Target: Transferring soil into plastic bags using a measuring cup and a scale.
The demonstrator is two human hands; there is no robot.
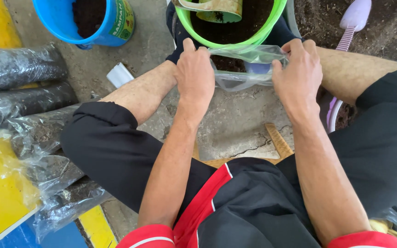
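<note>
Black shorts (253,206) with a red stripe fill the bottom of the view, with my knees spread wide and my forearms running forward between them. Beneath me shows the edge of a low woven seat (279,140) on cracked concrete floor (235,124).

My left hand (195,76) is clenched on the left side of a clear plastic bag (244,69), fingers curled over its rim and pinching the film. My right hand (298,73) grips the right side of the same bag in the same way — thumb toward me, fingers folded over the edge. Between the two hands the bag's mouth is stretched open, and dark soil shows inside it. The bag hangs just in front of a green bucket (272,20) that holds more dark soil; whether the bag touches the bucket I cannot tell. Something pale and curved lies on the soil at the bucket's top edge, too cropped to name.

To the upper left stands a blue bucket (116,27), also with soil in it, well apart from my hands. A small white flat piece (119,74) lies on the floor near my left shin. Along the left edge are stacked clear bags packed with soil (33,101) — several of them, lying on their sides over yellow and blue sheeting (1,193). At the upper right a lilac scoop (354,18) rests on loose soil in a wide tub.
</note>
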